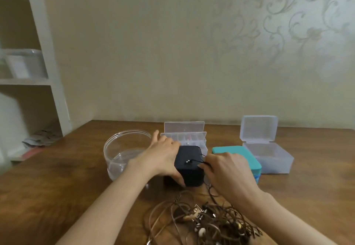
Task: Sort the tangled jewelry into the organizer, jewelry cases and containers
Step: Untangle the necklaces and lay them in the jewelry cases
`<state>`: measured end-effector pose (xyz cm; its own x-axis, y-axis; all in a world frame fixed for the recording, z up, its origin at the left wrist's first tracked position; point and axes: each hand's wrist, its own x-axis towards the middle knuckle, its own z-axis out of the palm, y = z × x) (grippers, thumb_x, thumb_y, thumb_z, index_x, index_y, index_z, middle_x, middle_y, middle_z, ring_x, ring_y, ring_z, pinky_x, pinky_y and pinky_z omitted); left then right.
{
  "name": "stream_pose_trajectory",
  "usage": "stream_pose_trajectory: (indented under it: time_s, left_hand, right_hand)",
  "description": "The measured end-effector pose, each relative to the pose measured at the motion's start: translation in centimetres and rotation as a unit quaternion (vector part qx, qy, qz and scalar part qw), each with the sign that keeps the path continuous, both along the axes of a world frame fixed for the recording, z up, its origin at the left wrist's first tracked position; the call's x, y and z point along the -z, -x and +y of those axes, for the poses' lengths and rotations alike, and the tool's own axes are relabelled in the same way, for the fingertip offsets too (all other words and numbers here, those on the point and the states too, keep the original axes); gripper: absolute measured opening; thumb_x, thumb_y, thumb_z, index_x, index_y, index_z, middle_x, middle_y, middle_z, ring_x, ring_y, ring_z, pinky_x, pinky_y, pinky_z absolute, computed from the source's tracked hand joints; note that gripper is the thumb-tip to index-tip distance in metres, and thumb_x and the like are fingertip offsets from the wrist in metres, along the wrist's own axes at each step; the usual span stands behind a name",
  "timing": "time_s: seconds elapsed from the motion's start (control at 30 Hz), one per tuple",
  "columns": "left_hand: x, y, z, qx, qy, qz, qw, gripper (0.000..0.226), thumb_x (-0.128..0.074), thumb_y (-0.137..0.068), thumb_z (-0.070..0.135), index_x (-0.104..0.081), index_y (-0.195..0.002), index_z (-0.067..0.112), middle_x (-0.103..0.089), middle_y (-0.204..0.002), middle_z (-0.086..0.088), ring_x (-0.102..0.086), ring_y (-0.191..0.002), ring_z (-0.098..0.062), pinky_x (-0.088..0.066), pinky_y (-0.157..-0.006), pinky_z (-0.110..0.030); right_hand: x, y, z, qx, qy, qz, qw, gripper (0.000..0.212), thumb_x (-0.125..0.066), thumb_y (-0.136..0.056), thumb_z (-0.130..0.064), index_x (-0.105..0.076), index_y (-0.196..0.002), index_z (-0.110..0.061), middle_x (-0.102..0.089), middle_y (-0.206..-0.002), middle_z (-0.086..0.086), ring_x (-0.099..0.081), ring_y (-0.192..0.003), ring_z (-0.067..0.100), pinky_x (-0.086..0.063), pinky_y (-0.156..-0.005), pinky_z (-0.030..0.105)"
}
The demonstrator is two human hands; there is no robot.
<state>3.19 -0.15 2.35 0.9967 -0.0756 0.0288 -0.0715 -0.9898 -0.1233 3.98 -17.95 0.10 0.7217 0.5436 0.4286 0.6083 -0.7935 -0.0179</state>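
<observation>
A black square jewelry case (189,165) stands on the wooden table (57,177) in the middle. My left hand (163,156) grips its left side, fingers over the top edge and thumb at the front. My right hand (228,173) pinches a thin dark cord (199,161) with small metal beads that lies across the case's top. A tangled pile of brown cord necklaces and beads (203,221) lies near the front edge. Behind the case stands an open clear compartment organizer (184,136).
A round clear container (123,148) sits left of the case. A teal case (247,158) lies shut to the right, with an open clear hinged box (267,156) beyond it. White shelves (38,71) stand at the far left.
</observation>
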Motion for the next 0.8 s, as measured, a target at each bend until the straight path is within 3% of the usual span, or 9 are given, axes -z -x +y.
stream_pose_trajectory:
  time_s: [0.1, 0.17, 0.27, 0.4, 0.5, 0.57, 0.63, 0.7, 0.8]
  left_hand:
    - [-1.4, -0.3, 0.2, 0.002, 0.049, 0.02, 0.999, 0.09, -0.071, -0.064, 0.064, -0.039, -0.133, 0.016, -0.049, -0.13, -0.003, -0.036, -0.129, -0.023, -0.001, -0.115, -0.045]
    - [-1.6, -0.3, 0.4, 0.009, 0.106, 0.005, 0.994, 0.075, -0.07, -0.07, 0.057, -0.043, -0.13, 0.019, -0.053, -0.128, 0.0, -0.042, -0.123, -0.021, -0.019, -0.111, -0.038]
    - [-1.7, 0.3, 0.8, 0.03, 0.199, -0.07, 0.977, 0.049, -0.067, -0.078, 0.045, -0.054, -0.121, 0.024, -0.062, -0.12, 0.004, -0.056, -0.104, -0.014, -0.046, -0.089, -0.029]
    - [-1.1, 0.8, 0.6, 0.035, 0.2, -0.276, 0.939, 0.04, -0.066, -0.077, 0.054, -0.061, -0.102, 0.022, -0.062, -0.093, 0.007, -0.05, -0.079, -0.008, -0.033, -0.064, -0.02]
    - [-0.4, 0.3, 0.3, 0.014, 0.198, -0.426, 0.883, 0.038, -0.076, -0.072, 0.039, -0.052, -0.087, 0.014, -0.054, -0.086, 0.001, -0.046, -0.075, -0.012, -0.033, -0.063, -0.022]
    - [0.0, 0.2, -0.1, -0.019, 0.235, -0.467, 0.852, 0.04, -0.079, -0.072, 0.024, -0.041, -0.078, 0.014, -0.046, -0.076, 0.001, -0.039, -0.063, -0.013, -0.03, -0.058, -0.024]
    - [0.5, 0.0, -0.4, -0.045, 0.295, -0.454, 0.839, 0.038, -0.074, -0.078, 0.013, -0.036, -0.071, 0.016, -0.039, -0.062, 0.007, -0.035, -0.052, -0.01, -0.028, -0.053, -0.024]
    - [1.4, -0.2, -0.4, -0.042, 0.326, -0.405, 0.853, 0.032, -0.067, -0.083, 0.01, -0.038, -0.073, 0.019, -0.043, -0.059, 0.008, -0.042, -0.053, -0.01, -0.031, -0.051, -0.023]
    - [2.3, 0.4, -0.7, -0.02, 0.343, -0.259, 0.903, 0.03, -0.067, -0.084, 0.025, -0.043, -0.101, 0.02, -0.061, -0.099, 0.004, -0.061, -0.076, -0.011, -0.045, -0.07, -0.022]
  right_hand:
    - [0.0, 0.3, -0.7, -0.017, -0.038, 0.004, 0.999, 0.03, -0.035, -0.099, -0.038, -0.061, -0.098, -0.025, -0.066, -0.096, -0.006, -0.06, -0.083, 0.014, -0.048, -0.074, 0.027]
    - [0.3, 0.5, -0.8, -0.026, -0.038, 0.011, 0.999, 0.031, -0.035, -0.098, -0.038, -0.063, -0.099, -0.025, -0.066, -0.096, -0.007, -0.06, -0.083, 0.013, -0.048, -0.075, 0.026]
    - [1.1, 0.6, -0.4, -0.051, -0.003, 0.035, 0.998, 0.032, -0.035, -0.098, -0.039, -0.063, -0.105, -0.025, -0.067, -0.099, -0.007, -0.061, -0.087, 0.013, -0.051, -0.081, 0.03]
    - [1.5, 0.3, -0.2, -0.057, 0.037, 0.038, 0.997, 0.034, -0.037, -0.097, -0.04, -0.064, -0.101, -0.02, -0.067, -0.096, -0.001, -0.062, -0.086, 0.02, -0.051, -0.081, 0.035]
    - [1.3, 0.3, -0.3, -0.058, 0.046, 0.046, 0.996, 0.034, -0.039, -0.097, -0.04, -0.066, -0.097, -0.02, -0.067, -0.093, -0.001, -0.061, -0.085, 0.018, -0.052, -0.08, 0.033]
    - [1.0, 0.2, -0.4, -0.059, 0.053, 0.055, 0.995, 0.033, -0.04, -0.097, -0.039, -0.066, -0.097, -0.019, -0.067, -0.092, 0.0, -0.061, -0.084, 0.018, -0.052, -0.079, 0.033]
    - [0.7, -0.1, -0.5, -0.059, 0.061, 0.073, 0.994, 0.03, -0.043, -0.096, -0.038, -0.067, -0.096, -0.02, -0.067, -0.091, 0.0, -0.06, -0.085, 0.018, -0.052, -0.079, 0.034]
    - [0.2, -0.3, -0.9, -0.06, 0.073, 0.098, 0.991, 0.027, -0.045, -0.095, -0.034, -0.068, -0.095, -0.02, -0.067, -0.091, 0.001, -0.059, -0.087, 0.019, -0.051, -0.081, 0.035]
    - [-0.2, -0.4, -1.3, -0.051, 0.084, 0.118, 0.988, 0.025, -0.047, -0.095, -0.032, -0.068, -0.093, -0.019, -0.066, -0.093, 0.002, -0.059, -0.09, 0.02, -0.051, -0.081, 0.034]
